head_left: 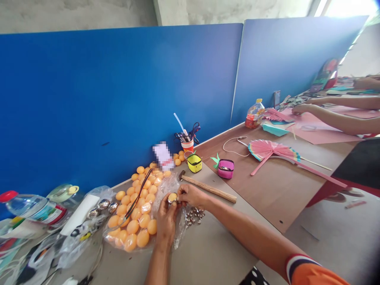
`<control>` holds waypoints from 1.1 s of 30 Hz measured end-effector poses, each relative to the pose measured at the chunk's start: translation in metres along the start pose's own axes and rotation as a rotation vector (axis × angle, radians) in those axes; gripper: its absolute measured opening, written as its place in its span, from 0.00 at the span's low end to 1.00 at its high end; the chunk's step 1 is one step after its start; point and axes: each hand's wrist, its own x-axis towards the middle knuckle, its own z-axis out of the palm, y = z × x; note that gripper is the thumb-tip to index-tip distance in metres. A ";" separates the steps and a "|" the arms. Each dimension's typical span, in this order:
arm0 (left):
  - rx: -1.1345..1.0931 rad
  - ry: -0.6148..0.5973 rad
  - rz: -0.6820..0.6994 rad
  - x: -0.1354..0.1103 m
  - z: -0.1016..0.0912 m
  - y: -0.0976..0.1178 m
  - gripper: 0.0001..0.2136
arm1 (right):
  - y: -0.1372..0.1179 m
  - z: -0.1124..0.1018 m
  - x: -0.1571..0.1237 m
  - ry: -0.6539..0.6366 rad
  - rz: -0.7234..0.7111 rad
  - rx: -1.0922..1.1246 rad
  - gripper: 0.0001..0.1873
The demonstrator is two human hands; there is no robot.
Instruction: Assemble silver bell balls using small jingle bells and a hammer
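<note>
The left hand (pixel 166 220) has its thumb and fingers clamped on a small round piece with a yellow top and a dark, partly shiny rim (pixel 172 197); its exact make is too small to confirm. The fingers of the right hand (pixel 190 196) are pinched together at the same piece's right edge. The piece is held above the grey tabletop (pixel 213 247), in front of a clear plastic bag of orange balls (pixel 137 214), across which a dark cord lies. Beneath the right wrist sits a heap of small shiny metal pieces (pixel 194 216). Just beyond the right hand lies a hammer with a wooden handle (pixel 210 189). Further back stand a yellow open container (pixel 194 164) and a magenta open container (pixel 226 169).

To the right, a brown wood-grain surface (pixel 264 194) bears a pink pleated fan with rainbow edging (pixel 271 149). Another person's forearms (pixel 335 118) extend over pink sheets (pixel 323 132). Blue partition panels (pixel 124 95) line the table's back edge, with a bare grey wall (pixel 89 14) above.
</note>
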 end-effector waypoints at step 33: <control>-0.131 0.055 -0.091 0.002 0.002 0.011 0.21 | -0.007 -0.026 -0.012 -0.253 -0.231 -1.167 0.11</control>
